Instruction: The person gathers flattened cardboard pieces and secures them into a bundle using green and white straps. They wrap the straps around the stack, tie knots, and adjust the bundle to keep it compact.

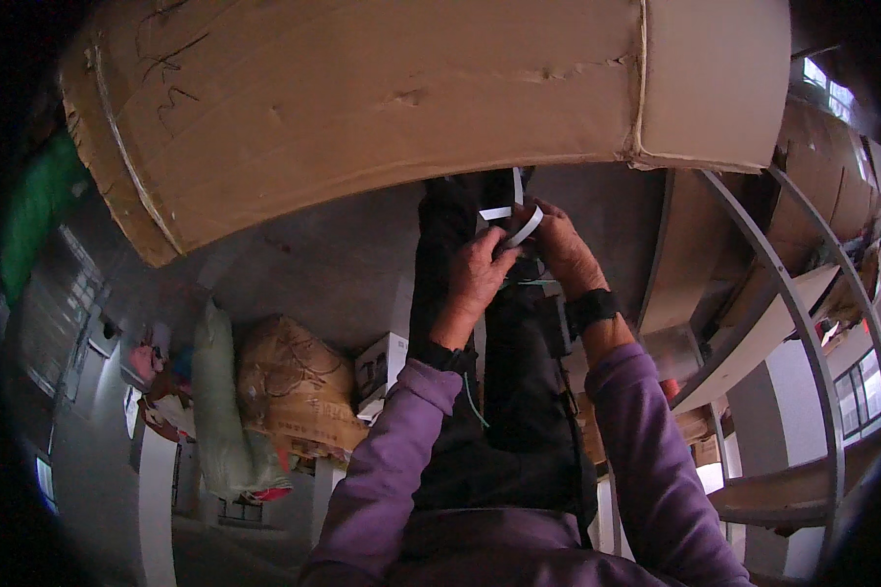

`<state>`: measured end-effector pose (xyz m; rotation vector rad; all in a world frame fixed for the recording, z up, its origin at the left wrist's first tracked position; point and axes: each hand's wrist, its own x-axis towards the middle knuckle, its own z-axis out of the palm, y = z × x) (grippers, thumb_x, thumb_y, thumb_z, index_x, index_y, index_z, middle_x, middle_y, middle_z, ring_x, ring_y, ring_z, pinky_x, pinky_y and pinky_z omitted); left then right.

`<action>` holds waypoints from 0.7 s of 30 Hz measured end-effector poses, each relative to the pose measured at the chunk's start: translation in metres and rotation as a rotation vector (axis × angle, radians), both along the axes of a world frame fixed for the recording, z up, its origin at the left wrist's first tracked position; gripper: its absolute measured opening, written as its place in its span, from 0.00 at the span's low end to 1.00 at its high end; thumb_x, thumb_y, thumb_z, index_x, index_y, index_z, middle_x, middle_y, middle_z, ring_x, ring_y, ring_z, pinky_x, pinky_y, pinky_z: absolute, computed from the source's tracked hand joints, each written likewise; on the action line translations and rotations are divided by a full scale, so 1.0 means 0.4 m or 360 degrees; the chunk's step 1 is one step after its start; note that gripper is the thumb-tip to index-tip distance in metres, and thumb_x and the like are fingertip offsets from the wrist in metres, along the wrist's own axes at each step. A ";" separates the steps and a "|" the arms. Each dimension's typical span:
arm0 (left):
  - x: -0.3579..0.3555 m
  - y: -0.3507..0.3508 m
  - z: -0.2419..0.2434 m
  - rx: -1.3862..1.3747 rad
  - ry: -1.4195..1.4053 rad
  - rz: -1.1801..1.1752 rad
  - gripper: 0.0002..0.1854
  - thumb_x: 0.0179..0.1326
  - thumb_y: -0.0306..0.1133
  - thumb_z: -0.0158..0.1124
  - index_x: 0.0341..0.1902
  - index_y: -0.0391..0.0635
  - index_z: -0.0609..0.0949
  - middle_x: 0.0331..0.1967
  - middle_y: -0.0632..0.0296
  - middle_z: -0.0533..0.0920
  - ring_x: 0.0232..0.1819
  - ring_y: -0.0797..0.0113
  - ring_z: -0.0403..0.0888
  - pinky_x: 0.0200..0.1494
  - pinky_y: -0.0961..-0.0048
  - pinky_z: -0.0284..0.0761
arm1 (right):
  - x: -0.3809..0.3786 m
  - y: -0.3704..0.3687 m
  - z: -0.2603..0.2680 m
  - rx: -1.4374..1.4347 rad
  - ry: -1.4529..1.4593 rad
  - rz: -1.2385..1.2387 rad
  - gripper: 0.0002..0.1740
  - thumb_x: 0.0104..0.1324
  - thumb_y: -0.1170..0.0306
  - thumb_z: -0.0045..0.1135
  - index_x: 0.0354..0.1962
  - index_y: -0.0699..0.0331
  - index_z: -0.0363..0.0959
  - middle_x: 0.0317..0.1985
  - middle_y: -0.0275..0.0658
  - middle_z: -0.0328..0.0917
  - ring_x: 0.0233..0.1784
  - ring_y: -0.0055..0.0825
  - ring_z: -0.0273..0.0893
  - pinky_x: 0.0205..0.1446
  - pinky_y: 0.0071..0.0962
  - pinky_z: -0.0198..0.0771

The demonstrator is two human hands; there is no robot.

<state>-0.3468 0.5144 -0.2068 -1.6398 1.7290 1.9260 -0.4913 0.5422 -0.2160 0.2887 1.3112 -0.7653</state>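
A narrow white strip (526,229), bent into a curve, is held between my two hands in front of my legs. My left hand (479,270) pinches its lower end with thumb and fingers. Higher up, my right hand (567,248) grips the strip, its fingertips partly hidden behind the curve. One short end points left, and another length runs up towards the cardboard. Just beyond my hands is the lower edge of a large cardboard box (382,95), with dark marks on its left side.
At right stands a shelving rack with curved-looking metal posts (800,315) and boards. To the left are a pale green sack (216,396), a bulky brown taped bundle (297,374) and a white box (383,370). Green material (40,213) shows at the far left.
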 end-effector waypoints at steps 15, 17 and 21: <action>-0.007 -0.017 0.007 0.0173 -0.0184 -0.0036 0.15 0.52 0.38 0.61 0.41 0.42 0.76 0.35 0.54 0.80 0.36 0.58 0.78 0.38 0.70 0.70 | 0.018 -0.001 0.007 0.0185 0.0054 -0.0115 0.17 0.61 0.57 0.50 0.31 0.64 0.72 0.26 0.30 0.72 0.28 0.17 0.66 0.32 0.18 0.61; -0.010 -0.014 0.006 0.0173 -0.0107 0.0051 0.15 0.52 0.37 0.61 0.41 0.42 0.76 0.35 0.54 0.80 0.36 0.59 0.78 0.38 0.70 0.70 | 0.024 0.006 -0.006 0.0330 0.0091 -0.0143 0.16 0.62 0.58 0.49 0.33 0.65 0.71 0.25 0.30 0.72 0.27 0.17 0.65 0.32 0.18 0.61; -0.013 -0.016 0.007 0.0051 -0.0093 0.0091 0.14 0.53 0.36 0.61 0.40 0.41 0.76 0.34 0.54 0.79 0.35 0.61 0.78 0.37 0.70 0.70 | 0.038 0.028 -0.035 0.0126 0.0290 -0.0153 0.15 0.62 0.61 0.48 0.33 0.66 0.71 0.24 0.32 0.72 0.25 0.19 0.64 0.28 0.20 0.61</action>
